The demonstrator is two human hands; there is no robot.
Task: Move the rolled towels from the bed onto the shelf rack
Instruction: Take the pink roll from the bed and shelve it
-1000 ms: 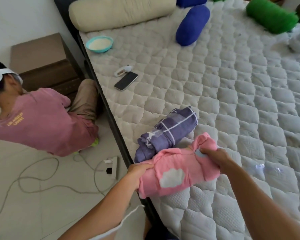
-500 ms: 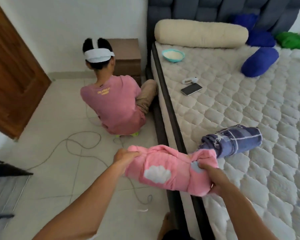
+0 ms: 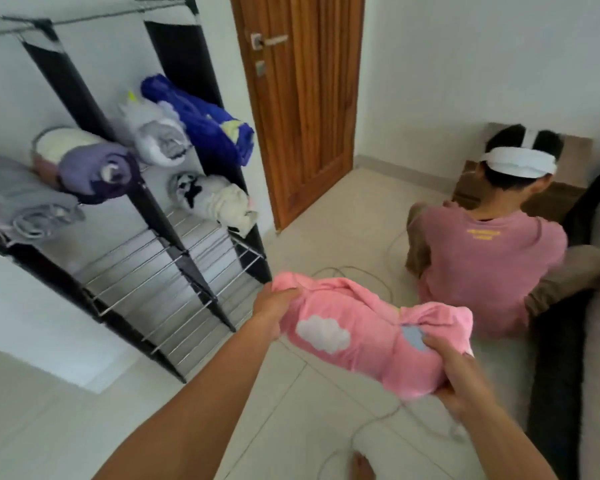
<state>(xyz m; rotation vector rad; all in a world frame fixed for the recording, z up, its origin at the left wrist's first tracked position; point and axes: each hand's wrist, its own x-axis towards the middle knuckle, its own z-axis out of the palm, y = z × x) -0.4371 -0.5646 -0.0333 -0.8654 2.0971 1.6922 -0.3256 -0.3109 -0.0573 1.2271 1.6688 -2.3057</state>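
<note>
I hold a rolled pink towel [image 3: 357, 332] with a white cloud patch in the air over the floor. My left hand [image 3: 271, 311] grips its left end and my right hand [image 3: 459, 382] grips its right end. The black shelf rack [image 3: 174, 271] with wire shelves stands against the wall to the left. Several rolled towels lie on its upper shelves: a blue one [image 3: 205, 119], a white-grey one [image 3: 156, 133], a purple one [image 3: 94, 173], a grey one [image 3: 28, 206] and a white one with black marks [image 3: 212, 199]. The lower wire shelves are bare. The bed is out of sight.
A person in a pink shirt [image 3: 489, 261] sits on the floor to the right, back turned. A wooden door [image 3: 302, 98] stands shut behind the rack. A cable [image 3: 364, 427] trails over the tiled floor. The dark bed frame edge [image 3: 555, 375] runs along the right.
I have turned left from the bed toward the rack, carrying the pink towel in both hands. The mattress and purple checked towel have left the view; the rack and door have come in.
</note>
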